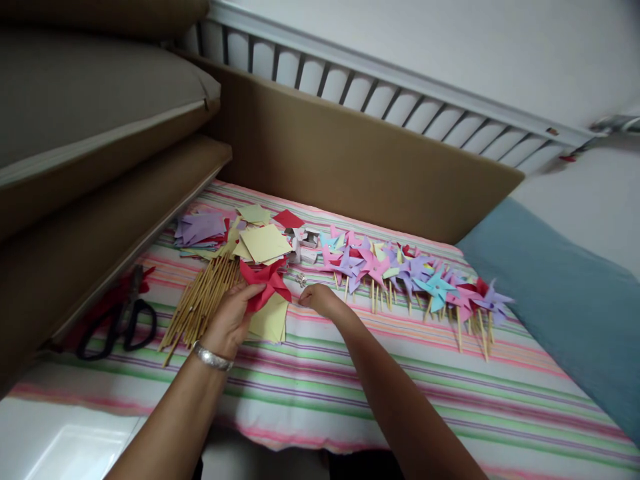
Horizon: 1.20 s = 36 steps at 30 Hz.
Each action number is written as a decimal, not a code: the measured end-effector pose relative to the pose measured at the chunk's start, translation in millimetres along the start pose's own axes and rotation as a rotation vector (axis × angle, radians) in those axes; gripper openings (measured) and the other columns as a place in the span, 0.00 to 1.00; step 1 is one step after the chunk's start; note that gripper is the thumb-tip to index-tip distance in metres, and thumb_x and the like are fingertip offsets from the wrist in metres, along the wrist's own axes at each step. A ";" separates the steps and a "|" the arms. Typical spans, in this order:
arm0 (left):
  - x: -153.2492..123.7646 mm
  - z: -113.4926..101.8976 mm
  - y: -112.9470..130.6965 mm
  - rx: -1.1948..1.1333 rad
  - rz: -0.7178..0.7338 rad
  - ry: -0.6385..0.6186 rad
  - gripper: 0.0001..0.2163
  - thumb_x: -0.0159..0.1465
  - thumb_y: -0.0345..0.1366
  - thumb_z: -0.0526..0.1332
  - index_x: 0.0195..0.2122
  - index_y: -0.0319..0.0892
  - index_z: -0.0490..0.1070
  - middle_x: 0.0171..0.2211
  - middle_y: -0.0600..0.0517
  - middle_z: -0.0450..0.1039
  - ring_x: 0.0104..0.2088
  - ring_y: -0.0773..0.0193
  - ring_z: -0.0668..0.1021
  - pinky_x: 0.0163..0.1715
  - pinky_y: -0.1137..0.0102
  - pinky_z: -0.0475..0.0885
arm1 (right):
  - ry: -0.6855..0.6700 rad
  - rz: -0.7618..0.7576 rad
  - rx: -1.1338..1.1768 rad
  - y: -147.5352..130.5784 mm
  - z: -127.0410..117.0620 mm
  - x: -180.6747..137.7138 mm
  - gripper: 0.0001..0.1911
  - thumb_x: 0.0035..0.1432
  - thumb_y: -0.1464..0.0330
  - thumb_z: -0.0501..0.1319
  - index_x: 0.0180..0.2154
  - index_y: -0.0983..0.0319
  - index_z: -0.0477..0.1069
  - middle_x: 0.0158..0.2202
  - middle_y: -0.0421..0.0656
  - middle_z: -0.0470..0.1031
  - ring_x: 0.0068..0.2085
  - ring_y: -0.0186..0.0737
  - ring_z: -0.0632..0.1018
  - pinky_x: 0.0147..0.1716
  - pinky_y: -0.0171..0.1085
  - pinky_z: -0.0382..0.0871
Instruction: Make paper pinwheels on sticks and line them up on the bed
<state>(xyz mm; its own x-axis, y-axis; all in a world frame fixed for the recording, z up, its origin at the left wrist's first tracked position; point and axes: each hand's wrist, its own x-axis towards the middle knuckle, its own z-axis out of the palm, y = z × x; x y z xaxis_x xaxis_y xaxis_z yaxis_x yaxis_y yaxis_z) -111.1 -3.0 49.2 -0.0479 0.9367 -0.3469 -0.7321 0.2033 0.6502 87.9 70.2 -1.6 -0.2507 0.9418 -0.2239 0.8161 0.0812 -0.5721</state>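
My left hand [231, 319], with a silver bracelet at the wrist, grips a red paper pinwheel [269, 285] by one side; its blades are folded in. Just to the right, my right hand [321, 299] is closed with the fingertips together, close to a small heap of shiny metal pins [301, 280]. What its fingers hold, if anything, is too small to make out. Under the pinwheel lies a stack of pale yellow paper [271, 321]. A bundle of thin wooden sticks [200, 303] rests left of my left hand.
Finished pinwheels on sticks [375, 267] lie in a row to the right. Behind my left hand are yellow paper squares [265, 243], purple cut paper [200, 229] and a small opened box [307, 253]. Black-handled scissors [120, 323] lie left, beside stacked cushions [110, 113]. A brown board [340, 153] stands behind.
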 end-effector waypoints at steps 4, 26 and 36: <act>1.1 -1.0 -0.4 0.007 0.008 -0.007 0.06 0.43 0.26 0.67 0.24 0.37 0.75 0.20 0.53 0.76 0.22 0.69 0.75 0.26 0.75 0.68 | 0.088 -0.017 0.071 6.6 3.7 -0.3 0.09 0.49 0.71 0.57 0.29 0.60 0.76 0.27 0.38 0.78 0.28 0.37 0.76 0.25 0.31 0.65; 0.6 -9.2 0.0 0.003 0.045 -0.037 0.05 0.44 0.26 0.67 0.24 0.37 0.75 0.21 0.53 0.76 0.22 0.70 0.75 0.28 0.75 0.67 | 0.348 -0.149 -0.183 -7.2 38.5 -38.8 0.12 0.56 0.76 0.53 0.35 0.64 0.76 0.36 0.51 0.73 0.41 0.47 0.70 0.44 0.42 0.61; 0.7 1.5 -5.8 0.041 0.049 -0.026 0.09 0.42 0.27 0.69 0.26 0.37 0.76 0.24 0.51 0.78 0.25 0.68 0.76 0.30 0.74 0.67 | 0.405 -0.039 0.240 -28.4 1.5 -64.2 0.10 0.55 0.67 0.53 0.35 0.62 0.71 0.32 0.44 0.77 0.33 0.40 0.76 0.34 0.37 0.70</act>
<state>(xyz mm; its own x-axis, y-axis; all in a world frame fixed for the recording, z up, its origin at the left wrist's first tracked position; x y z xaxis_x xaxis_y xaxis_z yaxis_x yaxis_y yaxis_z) -105.8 -3.1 46.2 -0.0649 0.9526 -0.2973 -0.7009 0.1685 0.6931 80.1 6.9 27.8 -0.0166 0.9949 0.0997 0.6544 0.0862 -0.7512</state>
